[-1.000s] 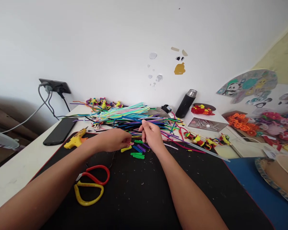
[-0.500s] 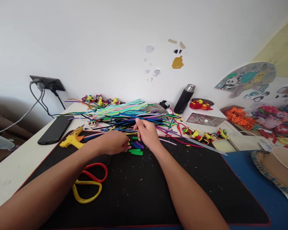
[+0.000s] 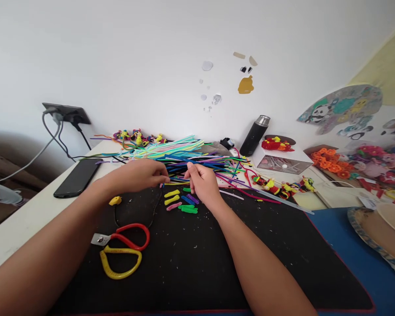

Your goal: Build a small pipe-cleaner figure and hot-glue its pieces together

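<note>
My left hand (image 3: 138, 174) reaches into the near edge of a heap of long coloured pipe cleaners (image 3: 181, 158), fingers pinched together on something I cannot make out. My right hand (image 3: 201, 181) is beside it, fingers curled and pinched at the same edge of the heap. Just below both hands, several short folded pipe-cleaner pieces (image 3: 181, 201) in yellow, pink, blue, purple and green lie on the black mat (image 3: 197, 263). My left forearm hides most of the yellow glue gun (image 3: 115, 200).
Red-and-yellow scissors (image 3: 121, 250) lie on the mat at the left. A black phone (image 3: 77, 177) lies on the white table, with cables running to a wall socket (image 3: 66, 113). A black flask (image 3: 256, 135), small pipe-cleaner figures (image 3: 281, 187), an orange craft pile (image 3: 329, 159) and a hat (image 3: 378, 230) sit to the right.
My left hand has lifted off the short pieces and moved up and left into the heap, uncovering the yellow and pink pieces. My right hand has hardly moved.
</note>
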The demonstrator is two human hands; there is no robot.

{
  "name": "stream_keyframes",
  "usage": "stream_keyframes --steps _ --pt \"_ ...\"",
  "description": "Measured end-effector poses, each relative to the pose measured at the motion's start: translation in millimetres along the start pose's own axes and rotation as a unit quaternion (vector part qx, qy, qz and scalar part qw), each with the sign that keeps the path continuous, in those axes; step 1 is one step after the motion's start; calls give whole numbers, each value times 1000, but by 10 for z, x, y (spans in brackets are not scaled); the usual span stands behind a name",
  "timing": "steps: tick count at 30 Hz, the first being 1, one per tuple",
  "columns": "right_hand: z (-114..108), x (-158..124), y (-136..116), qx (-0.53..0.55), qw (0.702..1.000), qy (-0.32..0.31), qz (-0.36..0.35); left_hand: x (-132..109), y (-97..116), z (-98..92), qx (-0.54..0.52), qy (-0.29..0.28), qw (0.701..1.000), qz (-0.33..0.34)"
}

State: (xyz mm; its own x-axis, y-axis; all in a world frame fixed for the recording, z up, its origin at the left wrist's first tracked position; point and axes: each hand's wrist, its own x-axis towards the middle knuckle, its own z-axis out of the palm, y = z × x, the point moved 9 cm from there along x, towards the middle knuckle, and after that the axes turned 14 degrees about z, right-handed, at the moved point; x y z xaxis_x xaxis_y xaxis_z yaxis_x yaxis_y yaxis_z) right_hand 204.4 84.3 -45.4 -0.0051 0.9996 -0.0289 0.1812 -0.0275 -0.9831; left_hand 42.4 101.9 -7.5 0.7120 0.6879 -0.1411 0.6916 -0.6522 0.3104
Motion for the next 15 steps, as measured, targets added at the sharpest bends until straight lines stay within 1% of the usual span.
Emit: stream_keyframes --steps 2,3,5,7,9,11,13,15 --pt "-24 4 2 8 1000 12 -1 -61 -105 -166 -7 48 999 -23" --pt "-30 5 5 9 1000 15 -2 -85 -135 -219 -10 65 997 -29" --pt "-28 6 15 9 1000 18 -3 -113 -155 -277 -15 84 996 -34" --pt "-18 5 21 2 1000 18 -6 -124 -142 -306 -13 92 995 -35" --pt "-7 2 22 -3 1000 17 -11 -144 -124 -377 -12 121 992 -36" --pt "-5 -1 23 -3 1000 18 -15 -201 -121 -507 -11 180 983 -41" --pt "-14 -5 23 4 1000 21 -15 -302 -144 -654 -16 250 967 -51" --pt "-25 -11 15 9 999 25 -18 -415 -187 -768 -28 304 950 -63"
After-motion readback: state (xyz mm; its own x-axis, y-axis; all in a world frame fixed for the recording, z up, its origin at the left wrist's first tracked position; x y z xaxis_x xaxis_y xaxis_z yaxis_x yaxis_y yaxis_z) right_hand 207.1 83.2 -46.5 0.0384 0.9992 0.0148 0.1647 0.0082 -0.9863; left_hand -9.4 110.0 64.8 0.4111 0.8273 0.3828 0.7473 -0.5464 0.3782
